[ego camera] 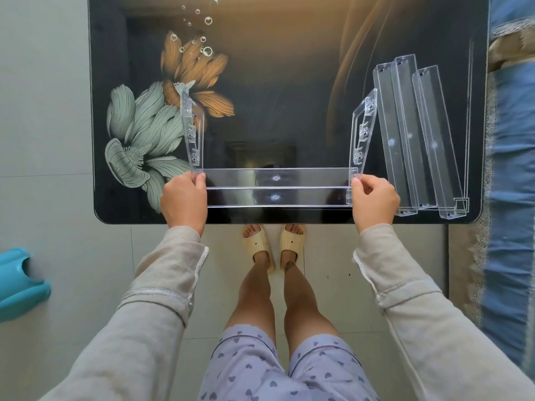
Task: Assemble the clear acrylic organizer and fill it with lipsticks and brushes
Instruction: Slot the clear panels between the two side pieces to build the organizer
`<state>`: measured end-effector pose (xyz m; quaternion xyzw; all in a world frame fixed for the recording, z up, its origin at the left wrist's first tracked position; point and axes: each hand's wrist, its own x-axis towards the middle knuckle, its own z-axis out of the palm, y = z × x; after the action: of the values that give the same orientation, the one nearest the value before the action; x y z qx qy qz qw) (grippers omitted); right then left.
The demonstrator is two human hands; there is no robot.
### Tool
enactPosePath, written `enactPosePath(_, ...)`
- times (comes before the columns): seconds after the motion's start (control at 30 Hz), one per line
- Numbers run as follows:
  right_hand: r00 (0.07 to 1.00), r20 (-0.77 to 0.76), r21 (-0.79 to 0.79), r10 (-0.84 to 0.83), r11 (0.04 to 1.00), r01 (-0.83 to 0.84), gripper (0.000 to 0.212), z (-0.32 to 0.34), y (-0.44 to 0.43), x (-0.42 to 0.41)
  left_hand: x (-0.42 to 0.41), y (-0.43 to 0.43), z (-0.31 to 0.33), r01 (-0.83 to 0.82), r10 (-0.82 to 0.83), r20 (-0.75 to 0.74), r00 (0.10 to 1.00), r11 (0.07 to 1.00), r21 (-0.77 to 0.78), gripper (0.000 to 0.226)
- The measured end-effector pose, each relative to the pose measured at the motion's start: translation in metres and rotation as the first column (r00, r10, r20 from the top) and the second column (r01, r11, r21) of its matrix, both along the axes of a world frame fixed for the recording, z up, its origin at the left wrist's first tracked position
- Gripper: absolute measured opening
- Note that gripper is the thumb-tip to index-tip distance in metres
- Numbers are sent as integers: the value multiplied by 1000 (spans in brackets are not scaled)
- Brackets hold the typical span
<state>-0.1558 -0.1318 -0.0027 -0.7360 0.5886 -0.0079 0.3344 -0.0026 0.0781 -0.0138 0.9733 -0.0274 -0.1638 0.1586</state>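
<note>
A clear acrylic tray [276, 187] lies crosswise near the table's front edge, joined at each end to an upright clear side panel. The left side panel [193, 131] and the right side panel [363, 128] stand up and run away from me. My left hand [183, 201] grips the left panel's near bottom corner where it meets the tray. My right hand [375, 199] pinches the right panel's near corner at the tray's other end. Three loose clear trays [417, 134] lie side by side to the right of the right panel. No lipsticks or brushes are in view.
The black glass table [275, 68] has printed flowers at the left and a glossy reflecting middle. Its front edge runs just below my hands. A teal plastic object [20, 282] sits on the floor at left. Blue fabric [509, 140] borders the table's right side.
</note>
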Motion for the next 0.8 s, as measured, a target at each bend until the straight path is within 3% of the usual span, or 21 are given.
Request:
enactPosePath(0.2,982,-156,1,106,994,-107,22,6,-12,9,0,-1,-1,3,-3,1,1000,1000,7,34)
enactPosePath(0.33,978,-180,-6,104,994,-107,21,4,-10,9,-2,-2,-3,-8,8,5,1000,1000,2,34)
enactPosePath(0.43,980,-150,12,129,992,-128,23,2,-11,4,-4,-2,-3,-18,18,6,1000,1000,-20,34)
enactPosePath(0.53,994,-10,35,112,993,-112,28,6,-17,-4,-4,-1,-2,-24,25,4,1000,999,-43,34)
enactPosePath(0.63,997,80,-88,8,996,-1,25,10,-36,-6,-6,-3,-1,-4,4,4,1000,999,-48,34)
enactPosePath(0.8,987,-140,-163,73,982,-96,24,4,-64,11,-13,-12,-1,25,-25,-5,1000,998,-50,34)
